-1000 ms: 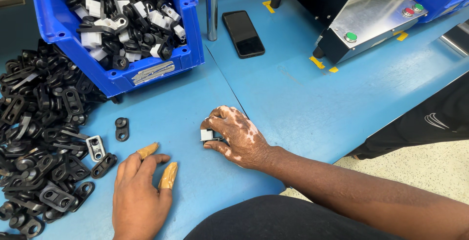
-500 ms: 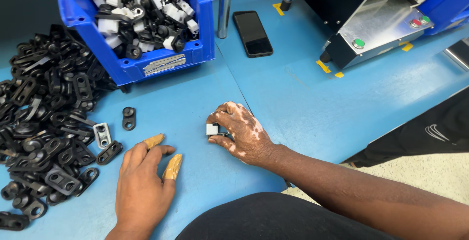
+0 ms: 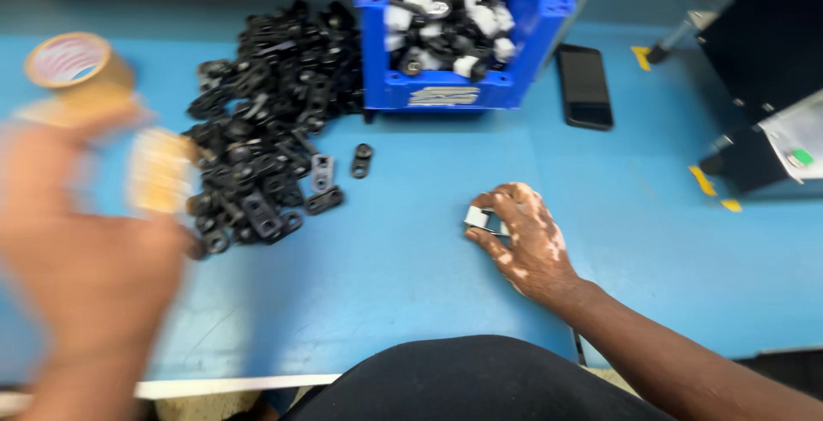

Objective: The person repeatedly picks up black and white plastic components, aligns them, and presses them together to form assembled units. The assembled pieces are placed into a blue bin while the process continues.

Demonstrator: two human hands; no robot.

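Right hand: the right hand (image 3: 525, 245) rests on the blue tabletop (image 3: 403, 284), fingertips pinched on a small grey-and-white part (image 3: 478, 218) that sits on the surface at its fingertip end.
Left hand: the left hand (image 3: 86, 258) is raised off the tabletop and blurred; whether it is clenched or released I cannot tell. Yellowish covers (image 3: 159, 172) show on at least one finger.
Held part: small, blocky, pale grey with a white face and a darker edge; mostly covered by the fingers, so its full shape is unclear.
Risk, grip: only the fingertips hold the part, so it could likely slip or tip out under a sideways push.
Risk, left hand: it hangs near the pile of black parts (image 3: 266, 129) just beyond it; a sweep through could scatter pieces.
Risk, strays: a few black pieces (image 3: 362, 160) lie apart between the pile and the right hand, easy to knock further.
Blue bin (image 3: 463, 27): beyond the right hand, filled with mixed black and white parts.
Tape roll (image 3: 73, 65): brown, beyond the left hand.
Phone (image 3: 585, 87): dark, flat, beyond the right hand beside the bin.
Machine (image 3: 767, 87): black, far out past the right hand's outer side.
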